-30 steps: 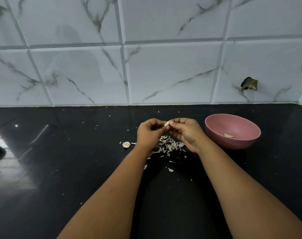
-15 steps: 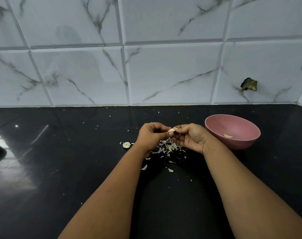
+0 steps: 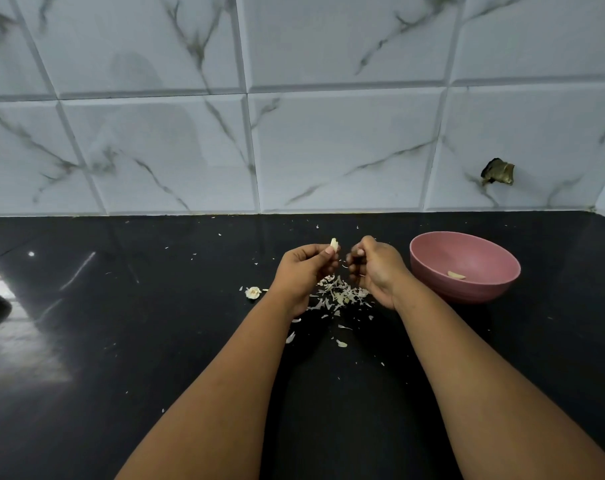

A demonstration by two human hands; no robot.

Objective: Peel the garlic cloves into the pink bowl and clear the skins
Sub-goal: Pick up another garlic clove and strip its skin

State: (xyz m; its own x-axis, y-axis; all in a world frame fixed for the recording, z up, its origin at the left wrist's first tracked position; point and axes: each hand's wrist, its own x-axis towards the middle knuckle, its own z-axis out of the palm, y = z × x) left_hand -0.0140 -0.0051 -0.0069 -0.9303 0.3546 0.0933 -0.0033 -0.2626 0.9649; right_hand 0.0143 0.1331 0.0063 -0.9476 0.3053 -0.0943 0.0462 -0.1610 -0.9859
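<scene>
Garlic clove (image 3: 334, 243) up at the left hand (image 3: 303, 268) fingertips, pinched, poking above them; right hand (image 3: 375, 270) just beside it, fingers curled, apart from the clove, whether it holds anything I can't tell. Skins (image 3: 339, 294) piled on the countertop (image 3: 121, 341) beneath both hands. Pink bowl (image 3: 463, 292) right of them holds 1 peeled clove (image 3: 456, 275).

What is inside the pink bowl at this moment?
One peeled garlic clove lies on the floor of the pink bowl, toward its right side. The near rim hides the nearest strip of the inside, so anything lying there cannot be seen.
</scene>
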